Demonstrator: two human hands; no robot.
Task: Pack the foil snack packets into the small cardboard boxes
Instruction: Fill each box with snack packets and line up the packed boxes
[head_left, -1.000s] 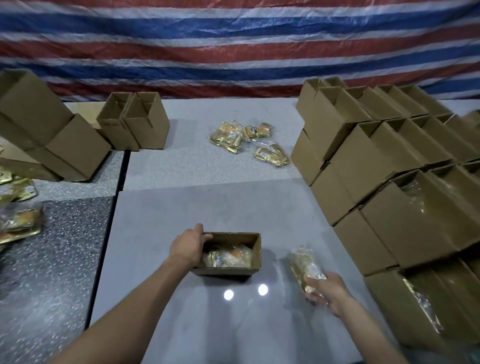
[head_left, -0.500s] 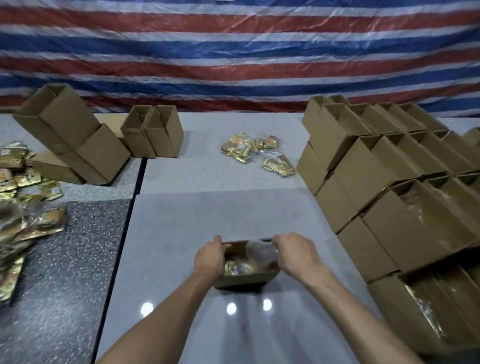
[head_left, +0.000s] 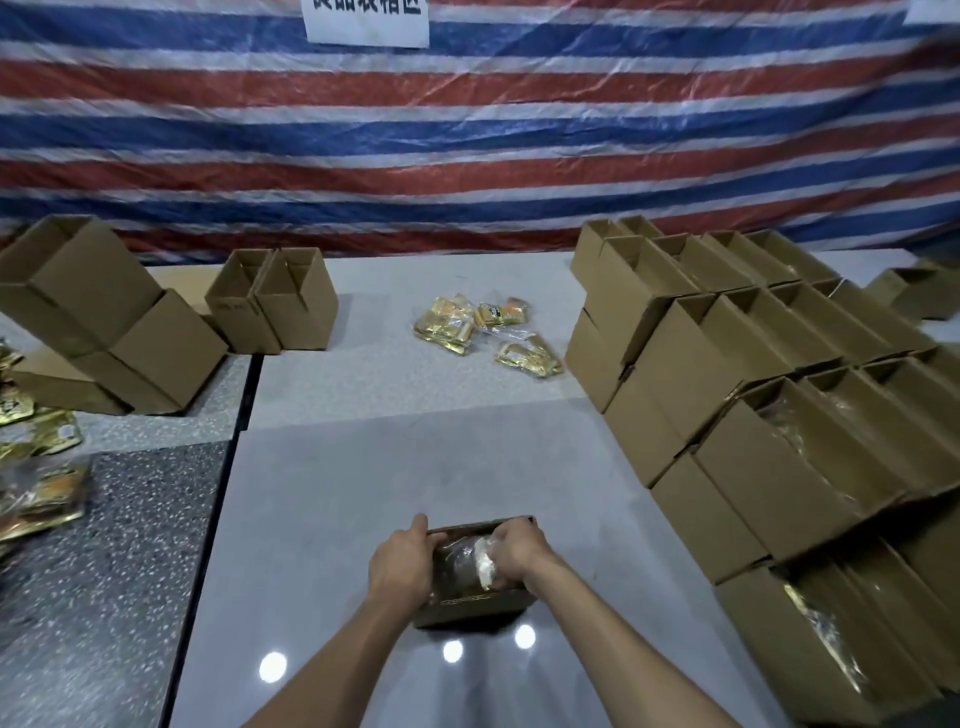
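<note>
Your left hand (head_left: 400, 566) grips the left wall of the small box (head_left: 475, 607) while your right hand (head_left: 519, 551) pinches a foil packet (head_left: 482, 564) inside it; shove hard and the packet may buckle or the box may skid.

Both bare forearms are extending forward from the lower edge and converging at centre. The left hand (head_left: 402, 564) is gripping the left end of the small box (head_left: 472, 605), back of hand facing up. The right hand (head_left: 519, 551) is curling, knuckles up, around the foil packet (head_left: 485, 564) inside the box. The wrists are sitting close together.
</note>
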